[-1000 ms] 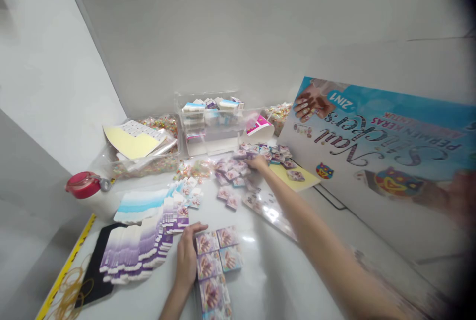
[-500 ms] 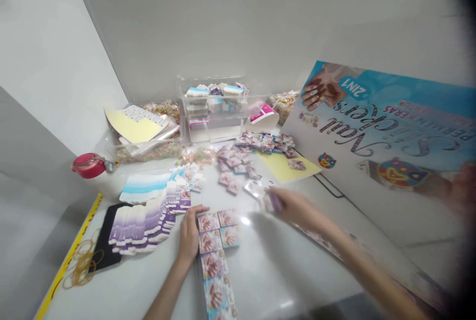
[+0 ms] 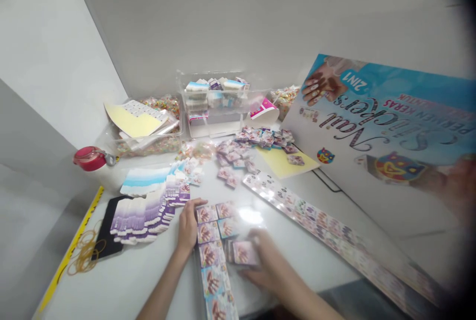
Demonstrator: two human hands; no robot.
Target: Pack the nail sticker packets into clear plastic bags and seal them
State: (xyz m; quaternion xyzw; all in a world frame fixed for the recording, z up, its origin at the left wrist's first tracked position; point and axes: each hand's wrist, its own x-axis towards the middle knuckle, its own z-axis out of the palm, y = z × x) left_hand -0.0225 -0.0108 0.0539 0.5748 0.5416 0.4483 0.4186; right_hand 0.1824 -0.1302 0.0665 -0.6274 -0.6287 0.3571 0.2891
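White glossy laminate of the table (image 3: 163,285) runs under everything. Nearest, the right hand (image 3: 266,268), blurred by motion, is curled closed around a small nail-sticker packet (image 3: 243,253), though the exact grip is hard to make out. Just left of that hand lie rows of matching packets (image 3: 211,255), the lowest cut off by the bottom of the frame. The left hand (image 3: 189,226) lies open beside those rows, touching their left edge and gripping nothing. Left of it, fanned purple-and-white cards (image 3: 137,221) overlap a black board (image 3: 107,236), with rubber bands (image 3: 85,255) beside it. Right of the right hand, a long printed sticker strip (image 3: 316,226) runs toward the lower right, its far end lost in the dark edge of the view. Farther off are loose packets (image 3: 256,139), a clear plastic bin (image 3: 213,104) of stacked boxes, hazy through its wall, and a red-capped bottle (image 3: 91,159). A tilted nail-sticker poster (image 3: 375,122), upside down from here, lies at the far right below a pale grey wall (image 3: 193,18).
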